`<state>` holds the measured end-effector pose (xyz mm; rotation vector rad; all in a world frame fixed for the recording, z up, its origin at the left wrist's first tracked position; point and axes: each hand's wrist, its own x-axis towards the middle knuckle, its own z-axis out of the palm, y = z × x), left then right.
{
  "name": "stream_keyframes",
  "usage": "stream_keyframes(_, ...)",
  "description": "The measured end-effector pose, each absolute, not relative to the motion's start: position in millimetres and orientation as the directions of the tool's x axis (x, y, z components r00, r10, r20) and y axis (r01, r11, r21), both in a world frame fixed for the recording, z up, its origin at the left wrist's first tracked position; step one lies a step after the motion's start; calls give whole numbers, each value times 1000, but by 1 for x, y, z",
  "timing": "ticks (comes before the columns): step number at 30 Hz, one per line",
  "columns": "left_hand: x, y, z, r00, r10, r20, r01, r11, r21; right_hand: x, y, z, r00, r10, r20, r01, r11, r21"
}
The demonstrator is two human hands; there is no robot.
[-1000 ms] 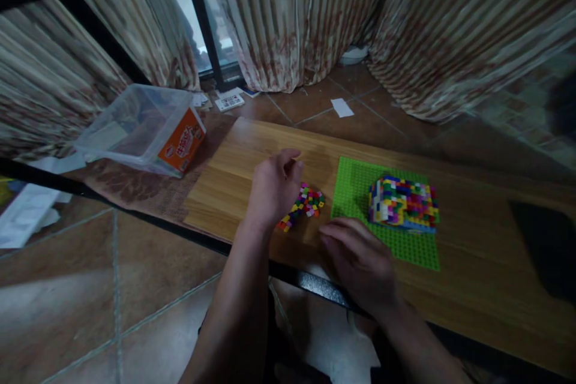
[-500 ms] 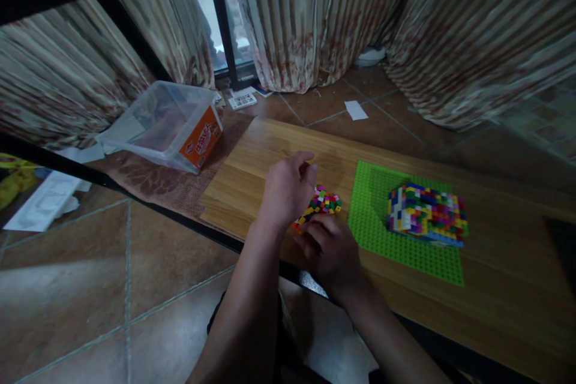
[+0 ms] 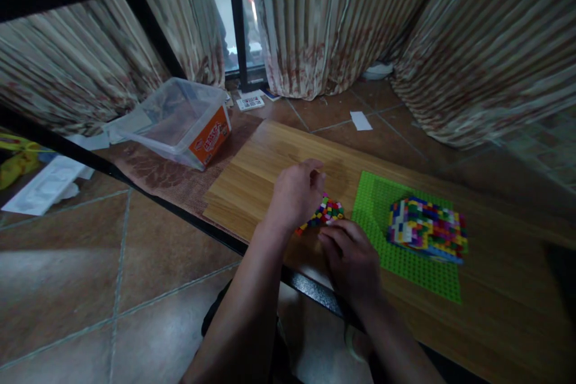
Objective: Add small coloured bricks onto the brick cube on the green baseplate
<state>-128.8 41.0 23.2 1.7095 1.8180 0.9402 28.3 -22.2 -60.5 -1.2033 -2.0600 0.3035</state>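
Note:
Small toy bricks point(image 3: 332, 210) of many colours lie in a loose heap on the wooden tabletop point(image 3: 252, 174). My left hand point(image 3: 299, 192) hovers over the heap's left side, its fingers curled in; whatever they hold is hidden. Just in front of the heap, my right hand point(image 3: 353, 258) has its thumb and fingers pressed together. A pale speck shows at those fingertips, too small to name. To the right, a block built of multicoloured bricks point(image 3: 427, 225) stands on a green baseplate point(image 3: 400, 267).
A clear plastic bin point(image 3: 180, 123) with an orange label stands at the table's left end on a brown mat point(image 3: 157, 183). The table's black edge point(image 3: 315, 294) runs close below my forearms. Curtains point(image 3: 306, 30) hang behind, and a white paper point(image 3: 360, 120) lies on the tiled floor.
My right hand has drawn back to the right, away from the brick heap, and its fingers have come closer together. My left hand keeps its curled pose. The camera view has shifted slightly.

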Motion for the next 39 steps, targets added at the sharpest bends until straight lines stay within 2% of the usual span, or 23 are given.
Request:
stream_keyframes(6,-128,41,22,-89,989,116,662,-29,749,25,-18,-56,-254,860,444,646,492,-584)
stream_keyframes(12,-130,43,18,-89,989,114,635,-31,772,39,-17,-30,-178,866,468,612,470,-636)
stream_keyframes(18,-130,44,17,-72,991,109,631,-40,775,105,-11,-3,138,822,552,723,297,-623)
stream_keyframes(21,-128,44,18,-63,991,114,630,-49,775,136,-6,0,220,800,558,740,236,-630)
stream_keyframes(39,-120,46,15,-15,993,119,635,-82,768,157,-3,-17,102,886,453,770,218,-599)
